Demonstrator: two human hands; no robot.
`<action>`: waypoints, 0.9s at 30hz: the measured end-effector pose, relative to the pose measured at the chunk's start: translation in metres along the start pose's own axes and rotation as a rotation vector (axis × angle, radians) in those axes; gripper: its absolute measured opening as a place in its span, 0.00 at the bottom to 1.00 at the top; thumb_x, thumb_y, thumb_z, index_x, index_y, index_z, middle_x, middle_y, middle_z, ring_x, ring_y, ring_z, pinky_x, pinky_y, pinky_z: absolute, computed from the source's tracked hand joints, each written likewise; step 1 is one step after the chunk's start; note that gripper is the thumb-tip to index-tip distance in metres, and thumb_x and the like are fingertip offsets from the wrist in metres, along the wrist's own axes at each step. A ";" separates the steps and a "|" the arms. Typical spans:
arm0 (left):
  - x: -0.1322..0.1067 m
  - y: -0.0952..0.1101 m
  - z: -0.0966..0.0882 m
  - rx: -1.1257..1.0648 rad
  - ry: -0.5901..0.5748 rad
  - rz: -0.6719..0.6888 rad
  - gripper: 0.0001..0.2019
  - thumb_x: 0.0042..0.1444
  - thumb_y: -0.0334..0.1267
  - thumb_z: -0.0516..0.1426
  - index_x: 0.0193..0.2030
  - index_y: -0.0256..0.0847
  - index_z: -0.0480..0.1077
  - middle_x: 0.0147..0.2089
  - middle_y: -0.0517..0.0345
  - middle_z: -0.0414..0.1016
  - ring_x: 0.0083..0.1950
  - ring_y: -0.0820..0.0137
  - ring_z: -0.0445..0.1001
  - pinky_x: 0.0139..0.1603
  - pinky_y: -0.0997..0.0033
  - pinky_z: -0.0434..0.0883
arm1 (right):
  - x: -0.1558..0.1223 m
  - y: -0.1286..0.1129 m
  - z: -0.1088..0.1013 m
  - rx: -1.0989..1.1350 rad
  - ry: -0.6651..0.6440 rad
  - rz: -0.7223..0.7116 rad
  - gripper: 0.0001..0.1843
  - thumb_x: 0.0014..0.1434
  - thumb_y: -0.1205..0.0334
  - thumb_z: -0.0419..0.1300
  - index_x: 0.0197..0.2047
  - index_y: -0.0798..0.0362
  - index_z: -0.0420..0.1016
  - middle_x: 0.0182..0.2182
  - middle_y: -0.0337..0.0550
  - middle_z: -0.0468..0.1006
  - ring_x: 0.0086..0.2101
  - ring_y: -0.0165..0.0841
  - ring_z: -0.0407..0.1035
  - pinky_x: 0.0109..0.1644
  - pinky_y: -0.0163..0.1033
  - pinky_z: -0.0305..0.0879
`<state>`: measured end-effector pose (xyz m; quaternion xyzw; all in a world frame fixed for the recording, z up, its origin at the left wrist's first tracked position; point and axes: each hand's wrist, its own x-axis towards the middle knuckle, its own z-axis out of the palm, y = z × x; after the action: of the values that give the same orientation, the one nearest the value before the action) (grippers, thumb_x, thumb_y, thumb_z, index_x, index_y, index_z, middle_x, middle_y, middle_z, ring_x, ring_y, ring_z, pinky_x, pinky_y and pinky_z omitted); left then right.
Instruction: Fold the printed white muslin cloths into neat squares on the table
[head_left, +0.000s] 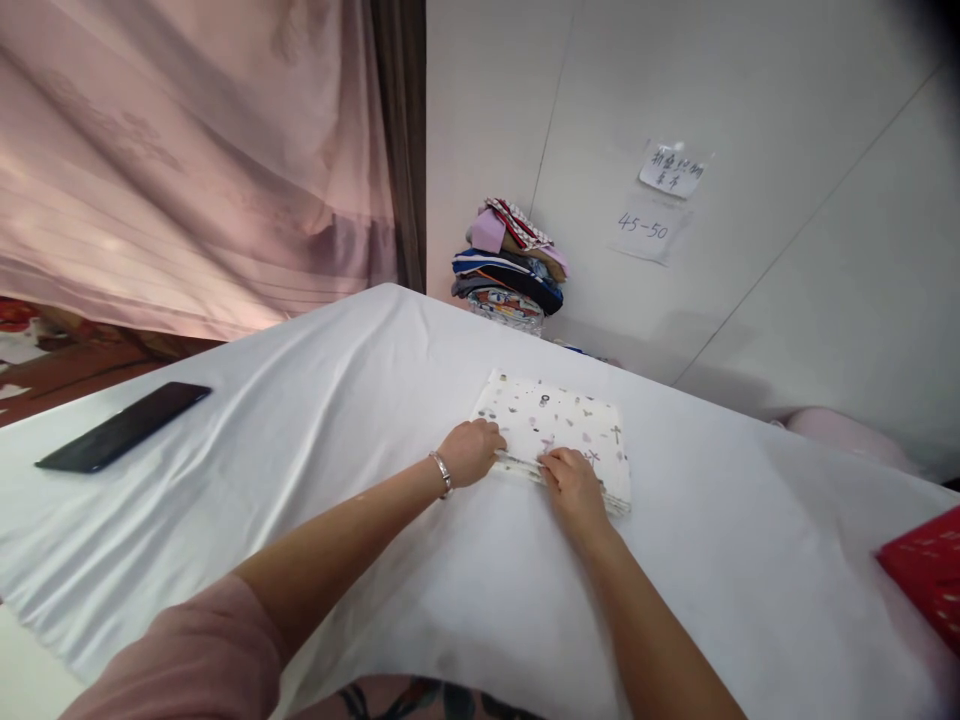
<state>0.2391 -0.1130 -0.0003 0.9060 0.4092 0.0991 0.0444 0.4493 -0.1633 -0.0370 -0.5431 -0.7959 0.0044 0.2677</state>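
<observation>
Sleeve (202,650) foremost; left hand (471,452) and right hand (574,487), fingers nearly closed, pinch cloth (562,415) edge; pulling evenly should prevent creases.

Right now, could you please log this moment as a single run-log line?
left hand: at near-left corner of folded cloth | right hand: pinching its near edge | cloth: on white-covered table

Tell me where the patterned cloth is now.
Head view, just right of centre: the cloth lies folded on the white sheet, left hand and right hand at its near edge.
</observation>
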 end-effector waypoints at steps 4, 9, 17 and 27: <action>0.004 0.003 -0.004 -0.005 -0.028 -0.026 0.09 0.51 0.31 0.53 0.35 0.44 0.72 0.38 0.56 0.72 0.41 0.66 0.69 0.36 0.68 0.65 | -0.002 0.000 0.003 0.026 0.047 0.001 0.12 0.61 0.64 0.48 0.40 0.52 0.73 0.35 0.45 0.71 0.37 0.36 0.62 0.41 0.41 0.58; 0.002 0.003 -0.001 0.045 0.032 0.022 0.07 0.54 0.32 0.51 0.34 0.42 0.71 0.36 0.54 0.70 0.40 0.67 0.68 0.36 0.69 0.63 | -0.003 0.001 0.006 0.022 0.064 -0.018 0.12 0.62 0.63 0.47 0.38 0.53 0.72 0.34 0.45 0.71 0.37 0.35 0.61 0.41 0.40 0.56; -0.005 0.007 0.012 0.170 0.140 0.101 0.11 0.55 0.27 0.46 0.38 0.40 0.68 0.36 0.54 0.69 0.37 0.67 0.65 0.35 0.68 0.60 | -0.006 -0.004 0.001 -0.018 0.072 -0.043 0.12 0.62 0.65 0.46 0.36 0.54 0.70 0.33 0.45 0.69 0.36 0.35 0.60 0.40 0.39 0.54; -0.014 0.009 0.021 0.120 0.180 0.062 0.11 0.57 0.28 0.46 0.37 0.40 0.67 0.36 0.54 0.69 0.39 0.67 0.64 0.39 0.67 0.60 | -0.007 -0.003 -0.001 -0.018 0.042 -0.079 0.11 0.61 0.66 0.48 0.36 0.53 0.71 0.34 0.45 0.70 0.36 0.35 0.60 0.40 0.40 0.55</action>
<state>0.2411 -0.1291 -0.0211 0.9067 0.3884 0.1569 -0.0500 0.4484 -0.1711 -0.0385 -0.5136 -0.8109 -0.0248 0.2794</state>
